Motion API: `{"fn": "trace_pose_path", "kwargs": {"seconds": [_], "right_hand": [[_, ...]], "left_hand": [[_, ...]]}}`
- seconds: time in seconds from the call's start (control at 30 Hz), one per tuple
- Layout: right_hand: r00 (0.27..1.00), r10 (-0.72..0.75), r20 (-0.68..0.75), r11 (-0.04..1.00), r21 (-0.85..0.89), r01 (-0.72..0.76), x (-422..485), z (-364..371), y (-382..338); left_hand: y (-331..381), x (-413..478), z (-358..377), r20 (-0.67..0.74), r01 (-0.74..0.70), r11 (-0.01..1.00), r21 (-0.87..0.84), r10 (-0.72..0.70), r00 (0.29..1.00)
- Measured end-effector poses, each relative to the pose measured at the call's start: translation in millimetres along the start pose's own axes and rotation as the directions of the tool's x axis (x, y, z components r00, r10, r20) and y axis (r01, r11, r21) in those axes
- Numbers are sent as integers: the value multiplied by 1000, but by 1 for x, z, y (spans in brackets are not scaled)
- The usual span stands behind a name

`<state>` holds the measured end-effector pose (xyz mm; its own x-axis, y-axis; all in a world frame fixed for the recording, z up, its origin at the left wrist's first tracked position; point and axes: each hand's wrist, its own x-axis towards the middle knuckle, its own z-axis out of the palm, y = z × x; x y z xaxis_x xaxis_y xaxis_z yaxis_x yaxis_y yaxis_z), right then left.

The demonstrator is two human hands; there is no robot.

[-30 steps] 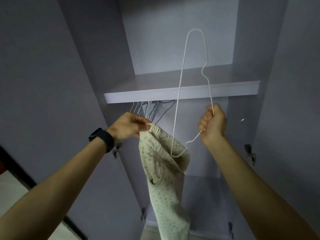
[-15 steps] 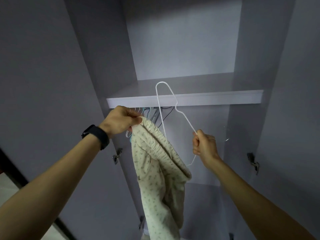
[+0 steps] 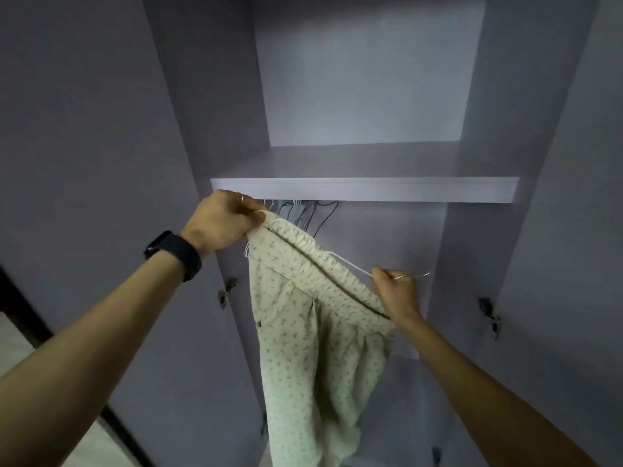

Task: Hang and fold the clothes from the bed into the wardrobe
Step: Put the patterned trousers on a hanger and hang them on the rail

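A cream garment with a small floral print [image 3: 317, 335] hangs in front of the open wardrobe, its elastic waistband stretched between my hands. My left hand [image 3: 224, 224] grips the waistband's upper left end, just below the shelf. Lower and to the right, my right hand [image 3: 394, 291] holds a thin white wire hanger [image 3: 357, 269] near its hook. Most of the hanger is inside the waistband and hidden by the cloth; only a short stretch of wire and the hook by my right fingers show.
The grey wardrobe shelf [image 3: 364, 190] runs across just above my hands. Several empty wire hangers [image 3: 296, 210] hang bunched under it at the left. Open doors with hinges [image 3: 226, 291] flank both sides. A strip of pale floor shows at the bottom left.
My right hand swung the hanger from upright above the shelf down and pushed it into the waistband. My left hand kept hold of the waistband, which is now stretched wider.
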<state>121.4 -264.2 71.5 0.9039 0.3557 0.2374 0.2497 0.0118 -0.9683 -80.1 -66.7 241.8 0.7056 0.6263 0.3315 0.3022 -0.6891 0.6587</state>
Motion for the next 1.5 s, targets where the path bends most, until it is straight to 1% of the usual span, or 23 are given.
{"fn": "trace_pose_path", "kwargs": {"seconds": [0.07,0.13,0.3,0.4,0.43,0.53,0.57,0.63,0.7,0.73,0.77,0.87,0.93,1.03,1.1,1.13,1.17,1.2,1.27,1.33,1.4,1.47,1.5], "right_hand": [[995,-91,46,980,-172,97,9,-10,-2],[987,-127,97,920,-361,154,19,-14,-11],[974,-154,164,839,-499,216,27,-25,-28],[922,-104,374,665,-663,344,26,-18,-47],[900,-103,423,622,-679,390,28,-12,-55],[862,-202,465,579,-653,488,36,3,-71],[855,-175,487,559,-666,494,38,6,-74],[844,5,536,495,-735,464,46,6,-76],[818,180,546,398,-801,447,52,1,-74],[805,218,552,374,-809,453,54,-1,-73],[797,213,565,380,-800,465,55,-4,-71],[807,39,590,505,-708,493,50,-6,-62],[810,-33,585,508,-688,518,44,-4,-58],[802,86,591,450,-741,498,37,-6,-50],[826,67,559,513,-730,452,36,-10,-43],[858,5,514,563,-710,422,39,-12,-45],[885,-59,463,605,-688,401,42,-12,-50],[900,-102,423,642,-663,385,45,-12,-55],[908,-104,405,706,-613,354,47,-11,-64],[908,-77,413,739,-587,330,45,-11,-67],[901,-32,433,827,-495,268,40,-13,-67],[887,-80,455,893,-362,266,35,-17,-64],[888,-120,444,896,-337,289,34,-22,-61]], "left_hand": [[-10,-6,2,-61,-17,957,289,36,997],[-16,-10,12,-68,-29,923,384,60,996],[-23,-4,18,-54,-62,910,409,92,994],[-14,-4,34,30,-145,895,422,146,989],[-9,-5,46,54,-176,887,428,169,984],[3,-8,83,127,-212,916,341,178,976],[4,-10,90,127,-185,939,291,154,980],[-1,-9,97,68,-93,976,199,81,994],[-8,-8,99,39,-45,984,171,39,998],[-11,-10,102,35,-40,983,178,34,999],[-14,-14,106,34,-39,984,175,33,999],[-16,-30,127,93,-43,998,37,40,995],[-12,-32,135,30,-4,999,-40,5,1000],[-8,-8,118,-195,115,987,-112,-135,972],[-13,0,108,-211,57,991,-118,-81,974],[-14,1,109,-167,21,995,-96,-37,985],[-14,-3,115,-68,-2,995,-103,-5,998],[-15,-9,125,86,0,992,-129,11,996],[-19,-23,144,318,1,986,-169,54,947],[-20,-29,151,358,-17,976,-217,96,929],[-22,-27,147,324,-102,974,-202,165,932],[-23,-28,143,260,-168,971,-173,209,943],[-23,-28,141,232,-176,970,-168,212,949]]}}
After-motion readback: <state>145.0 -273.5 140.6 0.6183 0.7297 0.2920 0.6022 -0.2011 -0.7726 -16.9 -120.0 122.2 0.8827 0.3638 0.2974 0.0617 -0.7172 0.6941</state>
